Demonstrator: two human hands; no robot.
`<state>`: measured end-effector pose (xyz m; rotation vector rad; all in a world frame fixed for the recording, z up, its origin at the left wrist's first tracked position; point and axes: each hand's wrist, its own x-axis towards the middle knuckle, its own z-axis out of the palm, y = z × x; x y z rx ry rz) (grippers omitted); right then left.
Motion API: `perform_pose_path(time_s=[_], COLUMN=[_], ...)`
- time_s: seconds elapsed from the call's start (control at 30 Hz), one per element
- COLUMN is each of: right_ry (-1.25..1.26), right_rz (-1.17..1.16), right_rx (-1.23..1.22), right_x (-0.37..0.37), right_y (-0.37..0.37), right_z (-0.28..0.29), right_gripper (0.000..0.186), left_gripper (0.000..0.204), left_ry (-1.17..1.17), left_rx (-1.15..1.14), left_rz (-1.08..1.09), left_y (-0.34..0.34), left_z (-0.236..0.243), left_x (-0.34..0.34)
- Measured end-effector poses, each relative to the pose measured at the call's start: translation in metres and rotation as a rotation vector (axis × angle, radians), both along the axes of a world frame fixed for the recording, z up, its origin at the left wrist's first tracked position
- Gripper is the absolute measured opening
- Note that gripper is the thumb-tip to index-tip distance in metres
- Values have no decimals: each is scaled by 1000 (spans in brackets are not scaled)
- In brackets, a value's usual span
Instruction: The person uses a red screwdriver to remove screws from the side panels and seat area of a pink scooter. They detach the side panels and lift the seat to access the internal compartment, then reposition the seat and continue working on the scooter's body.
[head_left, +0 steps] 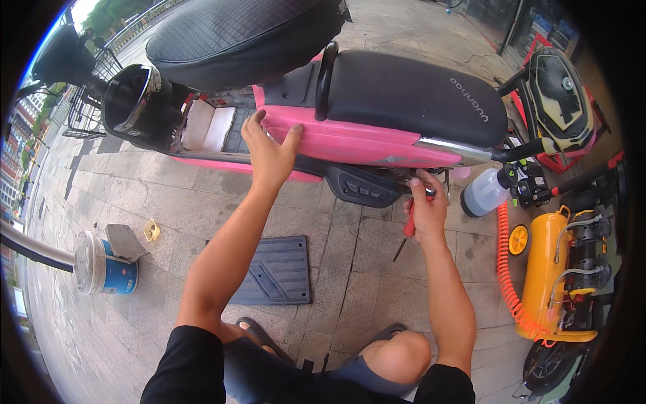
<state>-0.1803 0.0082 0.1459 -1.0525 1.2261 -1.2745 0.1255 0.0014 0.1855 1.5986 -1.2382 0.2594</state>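
Head view: left grip [271, 158] spread open, touching front of scuffed pink plastic scooter side panel [363, 139], mounted below long black padded seat [410, 91]; right grip [431, 210] closed around red-handled metal screwdriver [409, 223], near panel's rear underside.

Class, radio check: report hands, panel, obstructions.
Left hand at front end of pink panel. Right hand gripping red-handled tool below panel's rear. Panel scuffed near lower edge. Spray bottle rightward, blocking neither hand.

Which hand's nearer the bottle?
Right. The right hand is just left of the bottle; the left hand is much farther left, at the pink panel.
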Motion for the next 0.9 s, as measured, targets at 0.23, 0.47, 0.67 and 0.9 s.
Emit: perform_pose_path(time_s=[0.23,0.47,0.67,0.9], right_ry=[760,1104,1019,837], right_rz=[-292,-202,-131,-166], right_rx=[-735,-566,-317,-229], right_x=[-64,-82,-80,-63], right_y=[-15,-52,-57,-46], right_z=[106,153,156,167], right_gripper=[50,63,70,69], left_gripper=[56,67,68,77], left_ry=[-28,114,31,278], left_rx=[-186,-194,-116,-265], left_rz=[-515,-310,-143,-154], left_y=[8,2,3,-8], left_z=[57,39,3,25], left_x=[-79,-75,-31,11])
